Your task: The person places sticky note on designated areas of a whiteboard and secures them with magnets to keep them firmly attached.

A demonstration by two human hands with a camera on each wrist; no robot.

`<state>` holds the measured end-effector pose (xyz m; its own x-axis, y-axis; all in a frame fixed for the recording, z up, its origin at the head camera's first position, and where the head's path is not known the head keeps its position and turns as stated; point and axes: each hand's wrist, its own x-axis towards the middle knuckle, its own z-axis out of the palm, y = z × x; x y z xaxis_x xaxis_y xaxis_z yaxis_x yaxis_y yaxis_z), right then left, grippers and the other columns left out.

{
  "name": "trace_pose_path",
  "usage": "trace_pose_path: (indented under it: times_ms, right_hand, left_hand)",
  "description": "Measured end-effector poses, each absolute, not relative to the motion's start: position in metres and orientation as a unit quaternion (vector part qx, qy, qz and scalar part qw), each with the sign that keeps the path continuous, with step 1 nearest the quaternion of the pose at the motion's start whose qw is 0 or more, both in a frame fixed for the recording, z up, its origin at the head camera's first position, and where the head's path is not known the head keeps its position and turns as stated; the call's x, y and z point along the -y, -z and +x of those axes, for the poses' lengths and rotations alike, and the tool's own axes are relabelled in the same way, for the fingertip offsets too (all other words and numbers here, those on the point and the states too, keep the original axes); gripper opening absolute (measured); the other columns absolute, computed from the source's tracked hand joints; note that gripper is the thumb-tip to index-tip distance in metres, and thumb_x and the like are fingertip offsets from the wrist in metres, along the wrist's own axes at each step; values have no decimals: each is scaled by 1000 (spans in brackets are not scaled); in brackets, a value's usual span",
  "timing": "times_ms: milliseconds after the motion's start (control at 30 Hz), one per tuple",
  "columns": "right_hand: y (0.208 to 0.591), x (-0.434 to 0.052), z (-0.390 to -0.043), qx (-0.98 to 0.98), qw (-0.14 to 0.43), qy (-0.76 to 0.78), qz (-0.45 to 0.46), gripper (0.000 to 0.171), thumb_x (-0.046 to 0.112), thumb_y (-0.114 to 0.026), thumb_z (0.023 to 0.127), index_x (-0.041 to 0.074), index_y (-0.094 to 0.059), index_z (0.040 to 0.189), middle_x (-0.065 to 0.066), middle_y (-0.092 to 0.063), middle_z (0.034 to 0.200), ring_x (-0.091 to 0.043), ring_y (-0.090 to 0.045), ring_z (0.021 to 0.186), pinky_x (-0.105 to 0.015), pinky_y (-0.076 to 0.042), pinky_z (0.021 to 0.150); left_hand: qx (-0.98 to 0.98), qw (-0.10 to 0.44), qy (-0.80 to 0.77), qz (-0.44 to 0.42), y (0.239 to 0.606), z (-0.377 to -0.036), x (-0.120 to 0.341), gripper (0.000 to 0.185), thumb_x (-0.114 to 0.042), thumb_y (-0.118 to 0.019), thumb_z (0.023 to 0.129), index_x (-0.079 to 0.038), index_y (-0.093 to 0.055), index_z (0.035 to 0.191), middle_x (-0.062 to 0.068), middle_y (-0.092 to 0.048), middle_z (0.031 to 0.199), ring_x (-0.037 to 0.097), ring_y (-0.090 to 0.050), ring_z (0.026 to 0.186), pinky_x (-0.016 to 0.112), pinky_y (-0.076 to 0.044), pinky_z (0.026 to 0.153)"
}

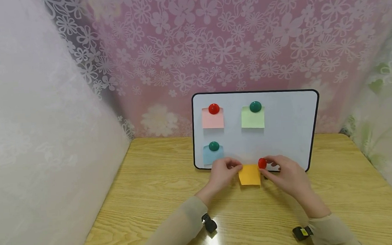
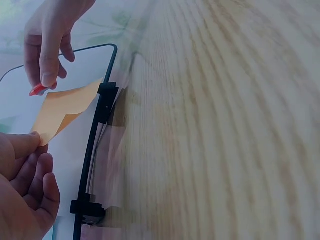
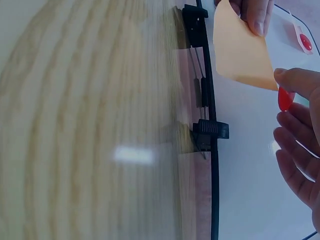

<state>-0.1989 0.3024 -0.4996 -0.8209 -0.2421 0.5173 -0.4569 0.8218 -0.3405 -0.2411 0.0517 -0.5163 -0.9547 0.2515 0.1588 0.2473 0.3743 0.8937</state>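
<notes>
A white magnetic board point(image 1: 283, 132) leans upright at the back of the wooden table point(image 1: 160, 198). An orange sticky note point(image 1: 249, 174) point(image 2: 62, 107) point(image 3: 240, 52) hangs at the board's lower edge. My left hand point(image 1: 223, 171) point(image 2: 25, 190) pinches the note's left corner. My right hand point(image 1: 285, 173) point(image 2: 47, 40) point(image 3: 297, 135) pinches a red magnet point(image 1: 262, 163) point(image 2: 37, 90) point(image 3: 285, 99) at the note's upper right corner.
On the board a red magnet point(image 1: 213, 108) pins a pink note point(image 1: 213, 119), a green magnet point(image 1: 255, 106) pins a green note point(image 1: 253, 118), and another green magnet point(image 1: 214, 146) pins a blue note point(image 1: 211, 155). Floral curtains point(image 1: 212, 44) close in the back and sides.
</notes>
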Motion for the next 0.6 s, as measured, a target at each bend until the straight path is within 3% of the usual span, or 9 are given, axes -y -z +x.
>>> trace_pose_path:
  times_ms: [600]
  right_hand:
    - [500,-292,-204,918,275,-219,182,44,23,-95,82,8,-77,119,-12,-77,105,-28,-72,84,-48,-60,65]
  left_hand:
    - [-826,-16,-546,139,509,-250,-63,6,-19,-80,100,-14,-83,98,-16,-70,85,5,-59,74,22,-52,65]
